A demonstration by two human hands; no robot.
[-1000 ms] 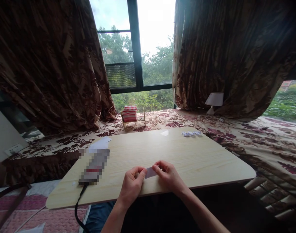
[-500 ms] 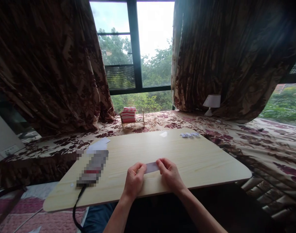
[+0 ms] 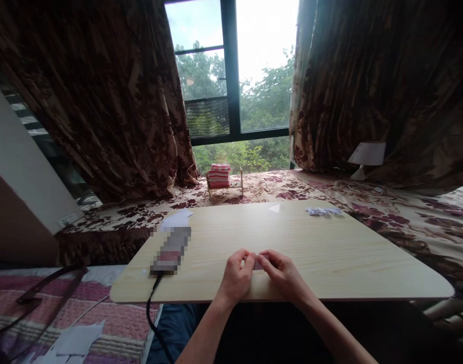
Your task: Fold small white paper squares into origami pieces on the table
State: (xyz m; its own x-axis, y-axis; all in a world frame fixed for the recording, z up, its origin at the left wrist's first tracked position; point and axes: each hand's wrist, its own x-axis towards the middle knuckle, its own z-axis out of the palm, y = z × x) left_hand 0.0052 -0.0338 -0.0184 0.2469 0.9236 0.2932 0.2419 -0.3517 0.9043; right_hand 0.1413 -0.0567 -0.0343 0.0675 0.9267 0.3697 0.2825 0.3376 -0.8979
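Between my two hands, over the near part of the pale wooden table [image 3: 330, 263], is a small greyish piece of paper [image 3: 258, 264]. My left hand [image 3: 237, 274] pinches its left side with thumb and fingers. Its right side is gripped by my right hand [image 3: 283, 275], thumb on the near face. The hands are close together, and only a short stretch of the paper shows between the thumbs; the fingers behind it are partly hidden.
At the table's left lie a blurred-out device [image 3: 171, 253] with a black cable and several white papers [image 3: 177, 220]. Crumpled white paper pieces [image 3: 324, 211] lie far right, near a white scrap [image 3: 274, 208]. Behind stand a rack of striped cloths [image 3: 219, 176] and a lamp [image 3: 367, 154].
My hands have come closer together, so less of the paper shows between them. The view has turned left, bringing papers on the bed into sight.
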